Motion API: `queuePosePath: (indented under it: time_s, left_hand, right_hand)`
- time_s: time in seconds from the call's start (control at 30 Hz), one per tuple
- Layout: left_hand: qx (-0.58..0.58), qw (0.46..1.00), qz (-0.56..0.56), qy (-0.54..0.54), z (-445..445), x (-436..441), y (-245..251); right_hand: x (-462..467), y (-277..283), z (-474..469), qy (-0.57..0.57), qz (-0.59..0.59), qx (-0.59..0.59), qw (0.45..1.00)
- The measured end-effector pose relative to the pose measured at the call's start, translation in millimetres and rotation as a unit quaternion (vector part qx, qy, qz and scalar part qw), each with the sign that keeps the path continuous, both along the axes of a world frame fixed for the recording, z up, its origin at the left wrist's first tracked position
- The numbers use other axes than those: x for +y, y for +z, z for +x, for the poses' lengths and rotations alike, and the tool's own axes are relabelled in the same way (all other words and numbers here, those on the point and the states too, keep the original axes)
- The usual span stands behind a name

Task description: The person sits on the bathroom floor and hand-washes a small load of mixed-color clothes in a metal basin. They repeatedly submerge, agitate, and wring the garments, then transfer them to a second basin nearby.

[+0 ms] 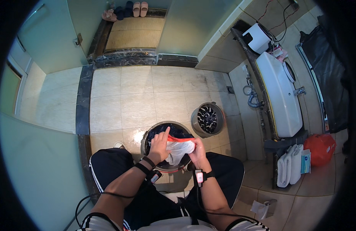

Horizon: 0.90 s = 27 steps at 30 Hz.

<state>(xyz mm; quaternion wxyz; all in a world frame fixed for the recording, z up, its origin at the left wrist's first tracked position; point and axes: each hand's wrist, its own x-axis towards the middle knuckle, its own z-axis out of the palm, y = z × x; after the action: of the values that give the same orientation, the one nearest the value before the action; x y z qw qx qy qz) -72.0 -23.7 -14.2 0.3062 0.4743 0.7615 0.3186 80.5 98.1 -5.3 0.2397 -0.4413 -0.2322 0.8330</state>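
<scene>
A wide bucket or basin (144, 144) stands on the floor between my knees, with dark navy cloth (178, 131) inside it. Over it is a white cloth garment (178, 150) with a red-orange edge. My right hand (198, 151) grips this garment at its right end, fingers closed round the edge. My left hand (160, 145) lies against the garment's left side, palm down and fingers extended; whether its hidden thumb pinches the cloth cannot be told. Both wrists wear black straps with small devices and cables.
A grey bucket (195, 122) holding black-and-white patterned cloth stands just right of the basin. Further right are a white washbasin (279, 95) on a dark counter, folded white towels (290, 164) and a red bag (319, 150). A glass door (51, 34) and a raised stone sill (85, 101) lie left.
</scene>
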Motion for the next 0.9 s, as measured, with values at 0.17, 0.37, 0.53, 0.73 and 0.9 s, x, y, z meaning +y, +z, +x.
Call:
queuePosePath:
  time_s: [0.17,0.37,0.53,0.73,0.9]
  left_hand:
    - [-0.141,0.989,0.014,0.032,-6,8,-11]
    - [-0.361,0.908,0.115,0.180,-7,15,-28]
    - [-0.349,0.918,0.184,0.035,29,8,-13]
    - [-0.194,0.977,0.075,0.037,35,4,5]
    - [-0.218,0.972,0.088,0.008,39,9,15]
  right_hand:
    - [3,22,-26,-0.028,-0.020,0.024,0.999]
    - [-22,-15,-16,0.055,0.073,-0.314,0.945]
    - [-68,-53,-22,0.004,0.077,-0.148,0.986]
    - [-64,-36,-20,-0.012,0.025,-0.123,0.992]
    - [-45,-10,-24,-0.027,-0.015,-0.104,0.994]
